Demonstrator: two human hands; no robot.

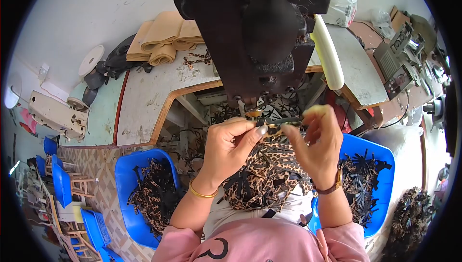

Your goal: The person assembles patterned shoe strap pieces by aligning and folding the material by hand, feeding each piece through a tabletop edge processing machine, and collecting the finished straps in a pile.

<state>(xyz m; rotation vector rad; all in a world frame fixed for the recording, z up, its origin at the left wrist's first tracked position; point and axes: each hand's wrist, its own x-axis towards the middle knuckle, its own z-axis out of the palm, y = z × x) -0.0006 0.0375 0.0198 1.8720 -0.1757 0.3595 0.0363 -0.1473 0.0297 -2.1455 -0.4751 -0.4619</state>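
Note:
My left hand pinches one end of a narrow black and leopard-print strap between thumb and forefinger. Its other end runs into the curled fingers of my right hand, whose thumb lies against the print. Just above the strap is the lower end of a dark sewing-type machine head, with a small brass-coloured part close to my left fingertips. A heap of leopard-print straps fills my lap, right beneath both hands. Where exactly the right fingertips grip the strap is partly hidden.
Blue bins with straps stand left and right. The worktable bears folded tan material; its cut-out edge borders the machine. A white tube lamp hangs at right. A phone stands farther right.

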